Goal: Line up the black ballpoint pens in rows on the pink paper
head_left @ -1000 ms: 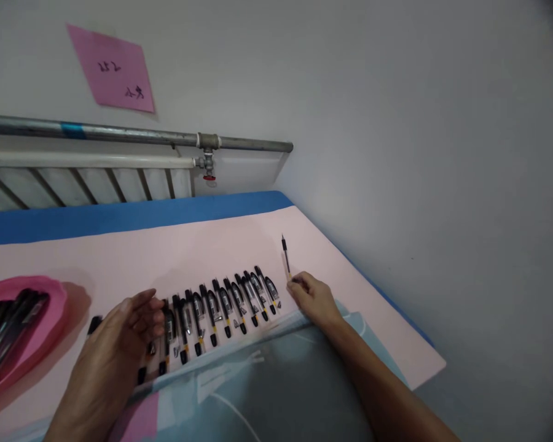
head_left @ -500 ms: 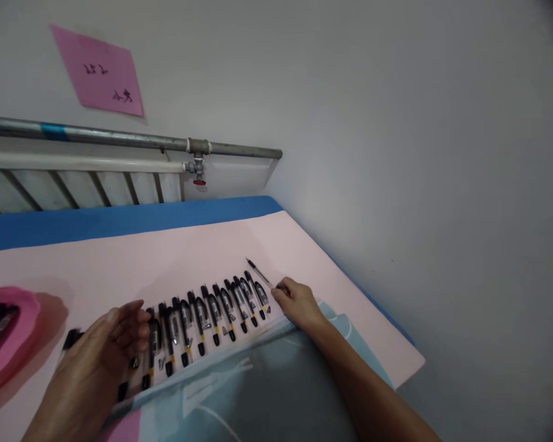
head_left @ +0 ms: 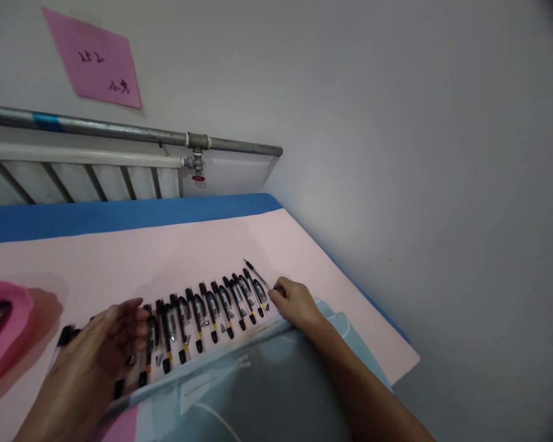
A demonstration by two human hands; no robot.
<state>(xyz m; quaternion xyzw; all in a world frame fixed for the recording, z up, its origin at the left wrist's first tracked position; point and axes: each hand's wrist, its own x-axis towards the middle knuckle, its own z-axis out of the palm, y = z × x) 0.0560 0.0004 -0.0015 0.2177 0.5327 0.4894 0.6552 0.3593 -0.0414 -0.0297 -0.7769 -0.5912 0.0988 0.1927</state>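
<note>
Several black-capped pens (head_left: 196, 320) with clear barrels lie side by side in a slanting row on the pink tabletop, with small metal clip-like bits among them. Beyond the row's right end, my right hand (head_left: 295, 301) is closed on the rear end of a thin, uncapped pen (head_left: 257, 272), whose tip points up and left. My left hand (head_left: 102, 344) hovers over the row's left end, fingers curved and apart, holding nothing I can see. It partly hides the pens there.
A pink bowl (head_left: 24, 316) holding dark items stands at the left. Light-blue patterned cloth (head_left: 239, 393) covers the near edge. A blue strip (head_left: 166, 215) runs along the far edge, with a radiator pipe (head_left: 133, 131) and red-handled valve (head_left: 198, 178) behind. The wall closes off the right.
The view has shifted slightly, so the wall note and pipe sit higher. Both hands keep nearly the same pose, and the right one still grips the thin pen.
</note>
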